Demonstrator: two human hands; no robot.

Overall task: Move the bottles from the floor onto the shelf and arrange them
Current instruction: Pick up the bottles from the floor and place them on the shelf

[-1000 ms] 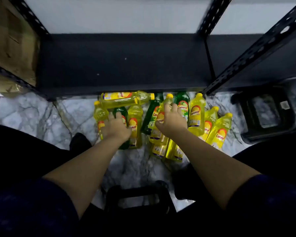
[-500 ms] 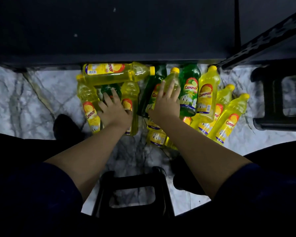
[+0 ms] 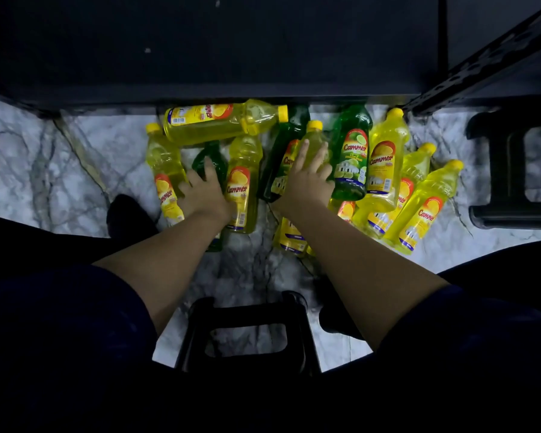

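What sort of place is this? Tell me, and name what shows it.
Probably a shop stockroom or storage area. A black metal shelf with a slotted upright stands on a marble-patterned floor, and many identical dish-soap bottles lie heaped below it, with a black plastic stool alongside.

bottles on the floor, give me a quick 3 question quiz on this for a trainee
1. True or false: the shelf already holds some bottles.
2. Which bottle lies crosswise at the top of the pile? A) the green lime bottle B) the sideways yellow bottle C) the far right yellow bottle
3. Fill in: the left hand reaches onto a dark ____ bottle, while the right hand rests on a yellow-capped one.

Key
1. False: the visible shelf surface is bare; all bottles lie on the marble floor.
2. B
3. green
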